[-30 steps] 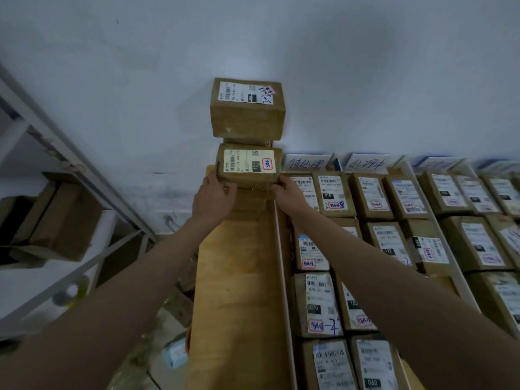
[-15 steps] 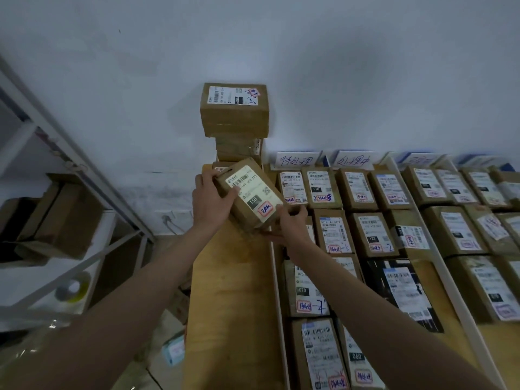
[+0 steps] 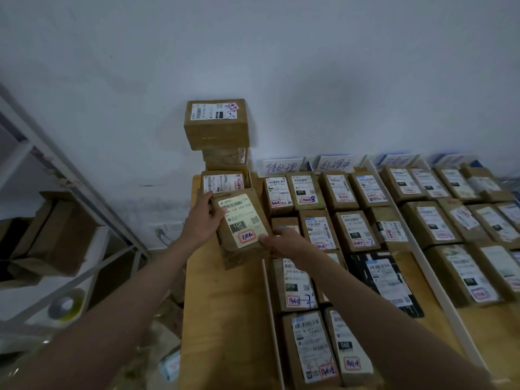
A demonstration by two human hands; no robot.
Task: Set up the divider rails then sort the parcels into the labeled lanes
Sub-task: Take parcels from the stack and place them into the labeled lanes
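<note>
**Labelled parcel held in both hands over the table's left lane**

The held parcel (image 3: pixel 242 226), a brown cardboard box with a pale shipping label marked "15H" and a red-bordered sticker, is tilted, its label facing up toward the camera. The left hand (image 3: pixel 204 220) clasps its far left edge, thumb on the top face and fingers wrapped behind. The right hand (image 3: pixel 284 242) pinches its near right corner, fingertips on the label's lower edge. Both hands are closed on the box.

Just behind the held parcel lies another labelled box (image 3: pixel 223 182), flat on the wooden table (image 3: pixel 225 319). Behind that one, against the wall, stands a stack of boxes (image 3: pixel 216 123), the topmost the largest. The lane below and in front of the held parcel is bare wood.

Just right of the held parcel a white divider rail (image 3: pixel 271 319) runs toward the camera. Beyond it, sorted parcels (image 3: pixel 318 230) lie in rows, labels up, among them one black package (image 3: pixel 385 280). A second divider rail (image 3: pixel 430 277) runs further right. Handwritten lane cards (image 3: pixel 281 166) stand against the wall behind those rows.

Well to the left of the held parcel is a white metal shelf (image 3: pixel 70 175) holding cardboard, with a roll of tape (image 3: pixel 66 305) on a lower level.
</note>
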